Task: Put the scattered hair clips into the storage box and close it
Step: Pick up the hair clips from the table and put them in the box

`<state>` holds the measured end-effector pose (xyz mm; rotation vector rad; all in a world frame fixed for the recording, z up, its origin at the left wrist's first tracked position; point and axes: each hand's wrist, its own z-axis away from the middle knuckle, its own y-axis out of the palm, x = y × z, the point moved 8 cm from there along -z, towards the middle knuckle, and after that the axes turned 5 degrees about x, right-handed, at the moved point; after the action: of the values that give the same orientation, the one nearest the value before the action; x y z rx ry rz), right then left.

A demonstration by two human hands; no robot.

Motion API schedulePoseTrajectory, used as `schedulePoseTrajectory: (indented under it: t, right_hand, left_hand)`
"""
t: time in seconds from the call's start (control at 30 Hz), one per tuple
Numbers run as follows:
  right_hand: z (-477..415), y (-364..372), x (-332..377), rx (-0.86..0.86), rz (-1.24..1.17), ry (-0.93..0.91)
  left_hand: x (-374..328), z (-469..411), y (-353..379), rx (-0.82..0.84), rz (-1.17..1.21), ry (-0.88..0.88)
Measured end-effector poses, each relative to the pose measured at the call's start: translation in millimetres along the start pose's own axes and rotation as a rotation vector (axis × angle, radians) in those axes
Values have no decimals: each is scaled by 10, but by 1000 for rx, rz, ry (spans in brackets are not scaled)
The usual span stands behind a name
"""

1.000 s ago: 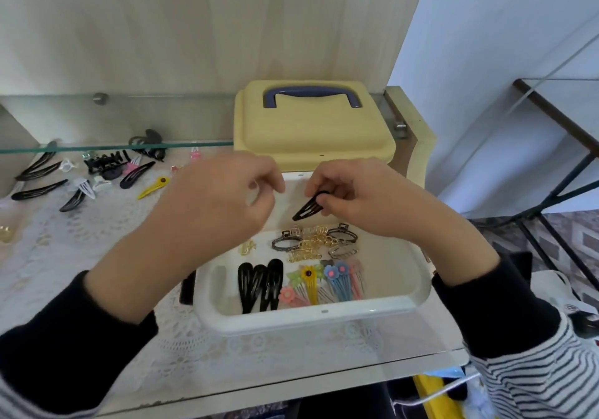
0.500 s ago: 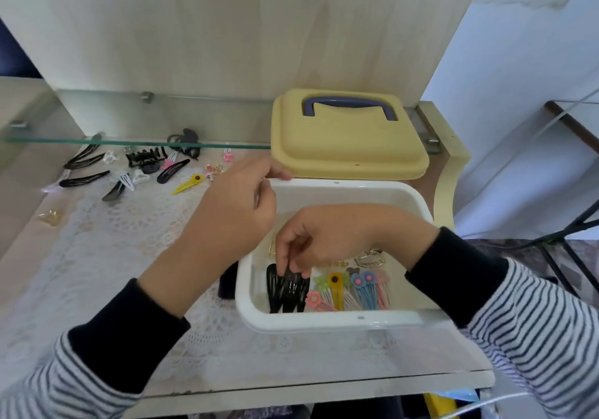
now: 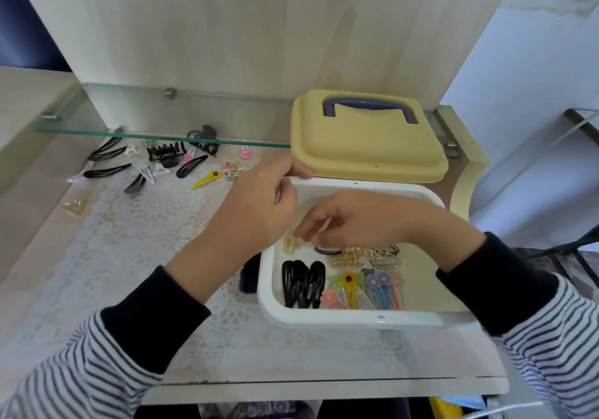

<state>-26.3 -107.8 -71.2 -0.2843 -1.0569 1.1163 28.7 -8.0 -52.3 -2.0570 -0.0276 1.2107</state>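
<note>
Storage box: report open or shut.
Open: the yellow lid sits behind the storage box, not on it, and clips inside show.

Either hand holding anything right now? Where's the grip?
Right hand: nothing, fingers loose over the gold clips in the white box. Left hand: thumb and forefinger pinched near the box's back corner; whether they hold anything cannot be told.

I'm on a single feed: head cam, wide-angle, looking forward and down from the near edge of the desk (image 3: 35, 224). Close in. The storage box (image 3: 324, 319) sits centre-right; the wooden back panel (image 3: 259, 29) at the far edge fills the top.
</note>
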Motion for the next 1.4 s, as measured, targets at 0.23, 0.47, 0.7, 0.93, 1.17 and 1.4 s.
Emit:
schedulePoseTrajectory:
  t: [0.23, 0.47, 0.7, 0.93, 1.17, 1.4]
  right_hand:
    - [255, -286, 64, -127, 100, 84]
    - [506, -483, 670, -767, 22, -29]
    - [114, -84, 1476, -1129, -168, -296]
    - [-785, 341, 1517, -1082, -122, -130]
    - [-1504, 451, 1213, -1029, 220, 188]
    - [-1639, 568, 1045, -997, 248, 192]
  left_hand:
    - [7, 30, -118, -32, 121, -35]
    - [310, 339, -545, -377, -67, -44]
    - [1034, 588, -964, -451, -440, -181]
    - [1480, 747, -1231, -417, -655, -248]
    - [1746, 795, -1218, -379, -710, -426]
    - [1801, 820, -1228, -373, -697, -422]
